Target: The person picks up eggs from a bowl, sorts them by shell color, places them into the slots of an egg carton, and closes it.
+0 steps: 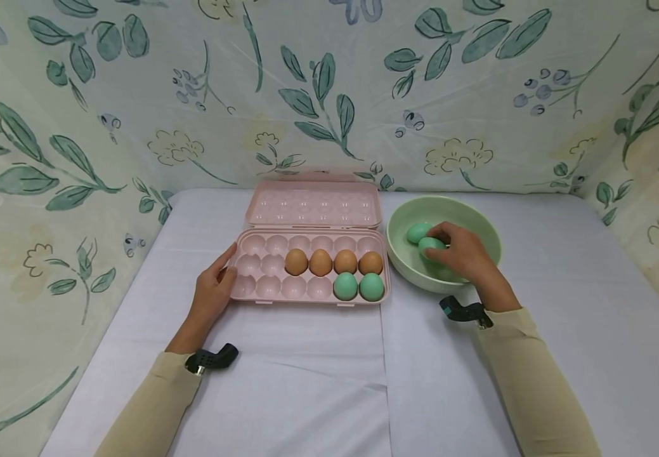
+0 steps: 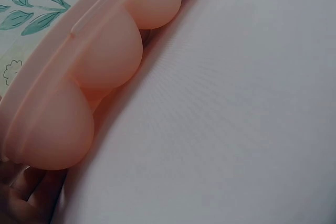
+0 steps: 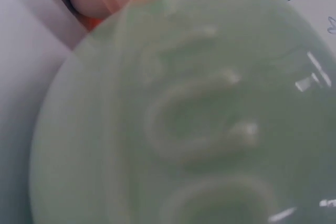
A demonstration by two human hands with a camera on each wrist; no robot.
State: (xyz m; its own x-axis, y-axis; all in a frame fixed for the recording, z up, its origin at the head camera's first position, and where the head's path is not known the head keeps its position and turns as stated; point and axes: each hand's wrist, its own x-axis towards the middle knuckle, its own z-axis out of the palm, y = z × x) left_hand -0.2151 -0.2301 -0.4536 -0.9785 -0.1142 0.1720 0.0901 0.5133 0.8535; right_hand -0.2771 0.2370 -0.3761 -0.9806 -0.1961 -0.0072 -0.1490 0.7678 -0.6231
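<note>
A pink egg carton [image 1: 269, 289] stands with its lid [image 1: 313, 206] raised at the back. Several brown eggs [image 1: 320, 263] sit in its middle row, and two green eggs [image 1: 345, 287] in the front row at the right. My left hand [image 1: 210, 293] rests against the carton's left end, fingers fairly straight; in the left wrist view its fingers [image 2: 21, 187] touch below the rim. Inside the light green bowl [image 1: 486, 231], my right hand [image 1: 466, 254] pinches a green egg [image 1: 430, 247] between thumb and fingers. Another green egg [image 1: 418, 232] lies beside it.
A white cloth [image 1: 306, 381] covers the table. Patterned leaf-and-flower fabric [image 1: 329, 95] hangs behind and along the sides. The bowl stands close by the carton's right end. The bowl's outer wall [image 3: 79, 145] fills most of the right wrist view.
</note>
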